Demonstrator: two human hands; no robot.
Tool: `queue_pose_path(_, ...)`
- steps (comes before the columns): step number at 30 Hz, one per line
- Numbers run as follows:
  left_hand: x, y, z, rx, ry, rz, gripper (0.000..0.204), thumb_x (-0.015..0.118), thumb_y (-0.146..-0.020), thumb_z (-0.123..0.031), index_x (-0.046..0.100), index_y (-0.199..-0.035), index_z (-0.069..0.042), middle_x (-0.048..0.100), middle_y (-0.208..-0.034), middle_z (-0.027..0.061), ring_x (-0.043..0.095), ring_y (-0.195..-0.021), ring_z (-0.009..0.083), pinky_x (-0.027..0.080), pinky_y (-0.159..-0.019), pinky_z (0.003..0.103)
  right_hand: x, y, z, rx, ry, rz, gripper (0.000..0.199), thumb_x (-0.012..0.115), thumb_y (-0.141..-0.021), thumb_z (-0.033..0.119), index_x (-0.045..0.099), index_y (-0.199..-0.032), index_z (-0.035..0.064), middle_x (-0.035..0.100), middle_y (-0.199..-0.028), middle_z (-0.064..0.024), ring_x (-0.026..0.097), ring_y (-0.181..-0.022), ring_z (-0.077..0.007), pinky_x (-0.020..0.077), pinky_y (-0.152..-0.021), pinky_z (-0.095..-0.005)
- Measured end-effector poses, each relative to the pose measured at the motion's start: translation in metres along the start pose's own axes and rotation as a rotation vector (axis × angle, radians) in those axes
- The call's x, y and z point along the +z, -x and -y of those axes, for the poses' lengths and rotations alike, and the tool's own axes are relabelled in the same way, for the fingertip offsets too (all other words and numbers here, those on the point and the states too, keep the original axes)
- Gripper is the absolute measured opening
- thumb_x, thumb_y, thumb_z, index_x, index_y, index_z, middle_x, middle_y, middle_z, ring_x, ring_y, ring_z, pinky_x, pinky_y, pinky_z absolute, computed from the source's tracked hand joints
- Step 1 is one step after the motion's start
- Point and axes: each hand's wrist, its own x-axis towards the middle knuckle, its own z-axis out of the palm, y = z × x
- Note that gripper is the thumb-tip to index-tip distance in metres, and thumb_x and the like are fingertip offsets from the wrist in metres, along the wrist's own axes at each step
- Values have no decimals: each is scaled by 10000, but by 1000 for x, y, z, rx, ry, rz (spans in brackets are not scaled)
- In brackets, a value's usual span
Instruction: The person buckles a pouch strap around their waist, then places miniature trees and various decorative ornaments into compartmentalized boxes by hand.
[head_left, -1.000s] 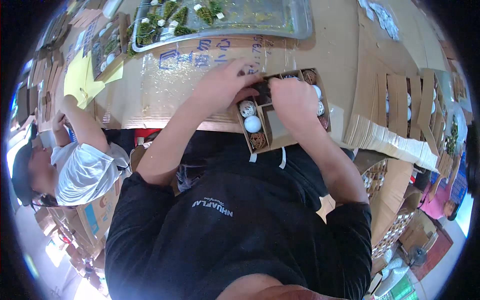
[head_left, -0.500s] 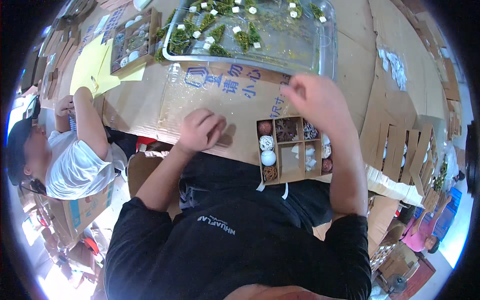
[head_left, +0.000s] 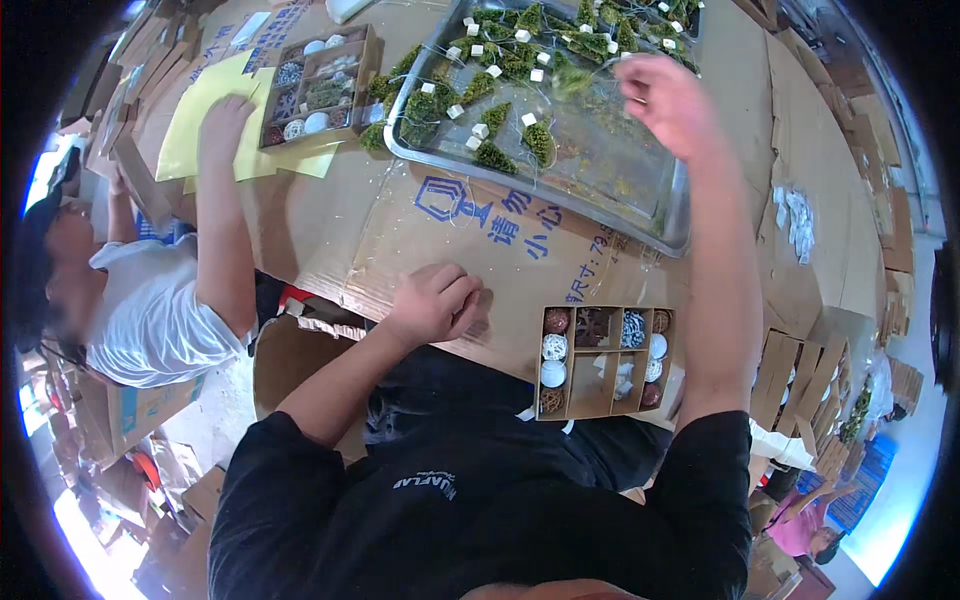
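My right hand [head_left: 668, 102] reaches over a metal tray [head_left: 470, 170], its fingers pinched. A thin thread appears to run from the fingertips to a green cone-shaped moss ornament [head_left: 570, 82], blurred by motion. Several more such ornaments, each with a small white cube at one end, lie in the tray. My left hand [head_left: 437, 303] rests on the cardboard with its fingers curled and nothing visible in them. Between my forearms, near the table edge, sits a divided cardboard box [head_left: 588, 396]. It contains white and brown balls, a dark snowflake shape, a pinecone and small white pieces.
At the left a co-worker's hand [head_left: 228, 112] touches yellow sheets [head_left: 190, 135] beside another filled box [head_left: 350, 90]. White scraps [head_left: 795, 225] lie on the cardboard at right. More divided boxes [head_left: 800, 375] stand past my right elbow.
My right hand has moved up and away from near the box to over the tray, and a moss ornament now blurs beside it. The co-worker's arm has reached onto the yellow sheets.
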Motion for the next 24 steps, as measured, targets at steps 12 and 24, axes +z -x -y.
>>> queue_pose_path(12,3,-7,3,22,-13,77,172,695,-763,-106,624,-920,-92,582,-807,66,613,-707,266,515,-654,369,4,33,-64,-367,1296,-127,258,670,-843,289,762,-1030,136,716,-782,-82,667,-675,-283,540,-678,-400)
queue_pose_path(24,2,-7,2,14,-19,82,153,682,-748,-82,614,-884,-82,580,-767,70,607,-677,276,512,-613,377,46,13,-112,-83,1377,-215,252,683,-782,303,753,-803,62,702,-756,-168,693,-758,-349,563,-752,-436)
